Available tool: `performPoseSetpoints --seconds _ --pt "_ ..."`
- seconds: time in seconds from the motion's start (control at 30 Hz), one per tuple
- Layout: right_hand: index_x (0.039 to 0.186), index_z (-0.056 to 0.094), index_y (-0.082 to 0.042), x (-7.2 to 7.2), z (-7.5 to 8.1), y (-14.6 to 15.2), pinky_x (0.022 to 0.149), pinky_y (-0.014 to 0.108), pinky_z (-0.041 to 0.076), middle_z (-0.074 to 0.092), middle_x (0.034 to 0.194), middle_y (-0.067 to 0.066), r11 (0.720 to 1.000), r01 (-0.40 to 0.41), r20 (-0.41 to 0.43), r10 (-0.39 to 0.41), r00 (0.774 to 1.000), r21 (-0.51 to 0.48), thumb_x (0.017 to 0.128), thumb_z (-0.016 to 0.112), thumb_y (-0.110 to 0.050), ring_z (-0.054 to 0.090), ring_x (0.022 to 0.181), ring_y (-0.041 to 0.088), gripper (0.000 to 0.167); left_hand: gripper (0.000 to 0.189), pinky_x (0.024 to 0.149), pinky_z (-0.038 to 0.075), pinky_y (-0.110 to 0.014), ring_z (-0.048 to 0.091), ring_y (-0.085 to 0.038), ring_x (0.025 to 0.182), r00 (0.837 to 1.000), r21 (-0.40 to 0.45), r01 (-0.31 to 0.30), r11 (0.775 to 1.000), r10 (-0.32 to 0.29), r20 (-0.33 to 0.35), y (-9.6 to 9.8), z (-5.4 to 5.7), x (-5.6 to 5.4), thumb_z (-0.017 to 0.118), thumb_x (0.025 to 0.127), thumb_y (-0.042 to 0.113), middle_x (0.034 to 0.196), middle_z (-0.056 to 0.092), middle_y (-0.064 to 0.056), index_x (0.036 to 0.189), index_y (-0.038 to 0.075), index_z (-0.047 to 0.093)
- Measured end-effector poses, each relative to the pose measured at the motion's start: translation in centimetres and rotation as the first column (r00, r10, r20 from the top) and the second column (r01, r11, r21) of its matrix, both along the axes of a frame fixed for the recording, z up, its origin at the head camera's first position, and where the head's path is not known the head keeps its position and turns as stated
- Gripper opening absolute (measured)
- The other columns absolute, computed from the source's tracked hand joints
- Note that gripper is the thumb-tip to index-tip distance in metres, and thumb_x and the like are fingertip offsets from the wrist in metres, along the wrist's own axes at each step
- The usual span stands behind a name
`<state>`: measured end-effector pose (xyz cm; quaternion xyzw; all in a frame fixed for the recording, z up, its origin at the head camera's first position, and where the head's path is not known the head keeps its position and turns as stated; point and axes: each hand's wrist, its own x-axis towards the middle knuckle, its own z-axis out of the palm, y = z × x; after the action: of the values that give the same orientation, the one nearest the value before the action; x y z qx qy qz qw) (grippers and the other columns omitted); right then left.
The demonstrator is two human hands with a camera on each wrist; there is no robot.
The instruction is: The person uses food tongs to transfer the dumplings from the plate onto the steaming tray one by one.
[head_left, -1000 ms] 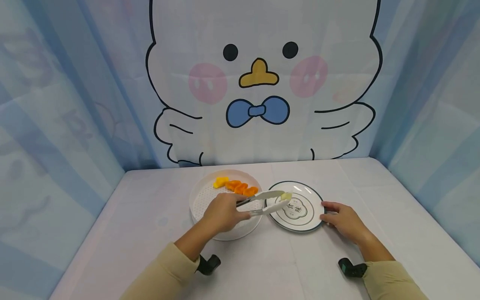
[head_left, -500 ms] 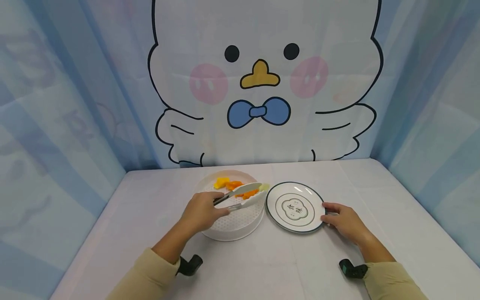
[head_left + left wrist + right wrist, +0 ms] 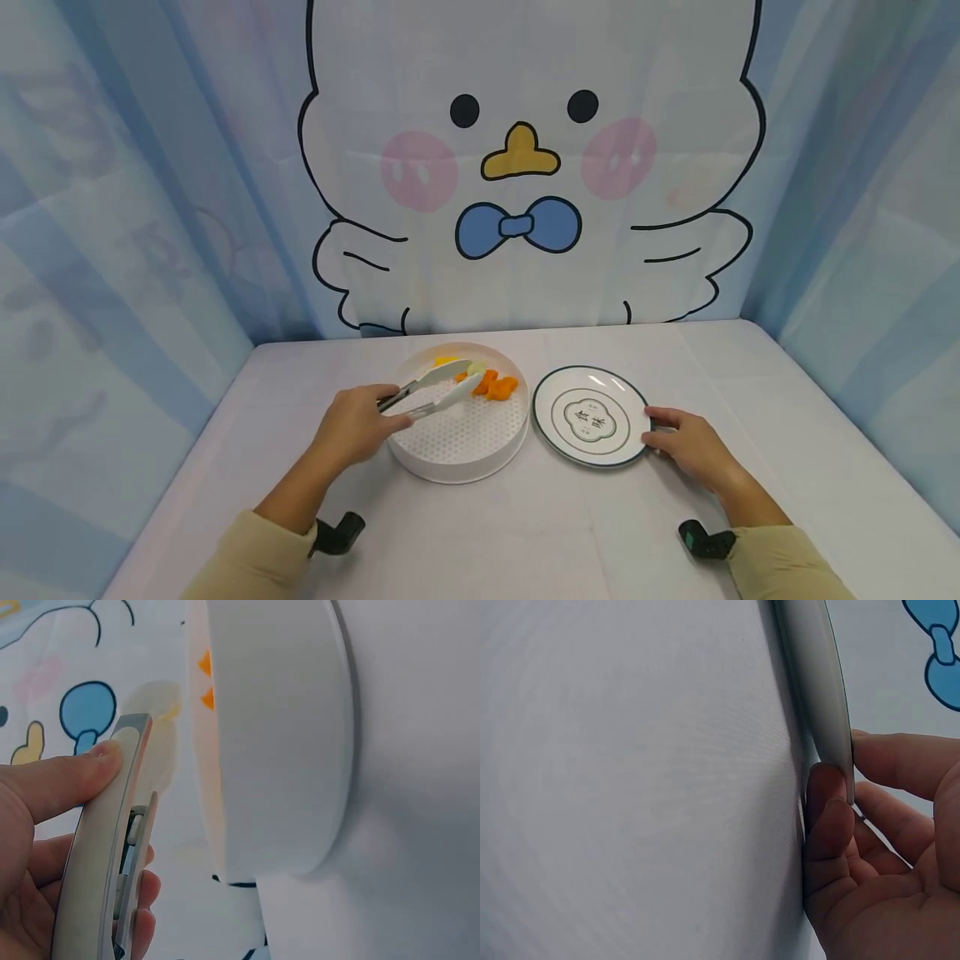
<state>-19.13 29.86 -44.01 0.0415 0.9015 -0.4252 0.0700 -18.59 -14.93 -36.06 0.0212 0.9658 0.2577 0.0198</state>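
Observation:
My left hand [image 3: 356, 425] grips metal tongs [image 3: 442, 377] with pale tips. A small pale green piece [image 3: 477, 367] is at the tips, over the white round tray [image 3: 461, 473] with a dimpled floor. Several orange pieces [image 3: 502, 388] and a yellow piece [image 3: 446, 361], partly behind the tongs, lie toward the tray's far side. In the left wrist view, the thumb presses the tongs' handle [image 3: 105, 825] beside the tray's wall. My right hand [image 3: 688, 443] pinches the right rim of a white plate [image 3: 555, 417] with a dark edge; in the right wrist view, fingers reach under that rim [image 3: 832, 712].
Tray and plate stand side by side on a white-covered table [image 3: 570, 533]. Behind hangs a curtain [image 3: 525, 283] with a cartoon bird, and blue curtains [image 3: 112, 250] close both sides. A black device [image 3: 339, 533] is worn on each wrist.
My left hand has drawn left with the tongs and the pale green piece, from above the plate to above the tray. The right hand keeps its hold on the plate.

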Motion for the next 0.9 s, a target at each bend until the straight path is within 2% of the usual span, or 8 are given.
performPoseSetpoints --seconds 0.13,0.4,0.67,0.9 --pt "0.144 0.044 0.010 0.0 0.1 0.0 0.090 0.042 0.052 0.043 0.145 0.033 1.000 0.002 0.001 -0.002 1.000 -0.001 0.096 0.064 -0.018 0.046 0.127 0.044 0.059 0.056 0.087 0.049 -0.048 0.059 -0.030 0.107 1.000 -0.008 -0.012 1.000 0.012 -0.009 -1.1 -0.2 0.1 0.079 0.087 0.029 0.129 0.064 -0.019 0.133 0.001 0.063" --pt "0.144 0.043 0.010 0.1 0.0 0.0 0.089 0.040 0.053 0.042 0.146 0.033 1.000 0.001 0.003 -0.001 1.000 -0.004 0.096 0.064 -0.017 0.047 0.126 0.042 0.059 0.056 0.081 0.050 -0.046 0.058 -0.028 0.099 0.999 -0.026 -0.042 0.999 0.043 0.016 -2.7 -0.4 0.2 0.078 0.087 0.028 0.127 0.064 -0.022 0.132 -0.002 0.063" --pt "0.144 0.043 0.010 0.1 0.0 0.1 0.089 0.040 0.053 0.042 0.146 0.033 1.000 0.001 -0.001 -0.001 1.000 -0.003 0.096 0.064 -0.017 0.047 0.127 0.043 0.059 0.057 0.087 0.049 -0.051 0.059 -0.034 0.109 0.998 -0.054 -0.044 0.998 0.046 0.041 -3.3 -0.7 -0.2 0.078 0.087 0.028 0.128 0.062 -0.024 0.131 -0.004 0.062" --pt "0.143 0.044 0.011 0.2 -0.1 0.0 0.087 0.038 0.053 0.042 0.145 0.033 1.000 -0.006 -0.012 0.006 1.000 -0.007 0.096 0.064 -0.016 0.048 0.126 0.043 0.058 0.057 0.087 0.050 -0.051 0.060 -0.034 0.109 0.997 -0.082 -0.048 0.996 0.052 0.053 -3.3 -0.9 -0.5 0.079 0.087 0.027 0.129 0.062 -0.024 0.131 -0.005 0.062"
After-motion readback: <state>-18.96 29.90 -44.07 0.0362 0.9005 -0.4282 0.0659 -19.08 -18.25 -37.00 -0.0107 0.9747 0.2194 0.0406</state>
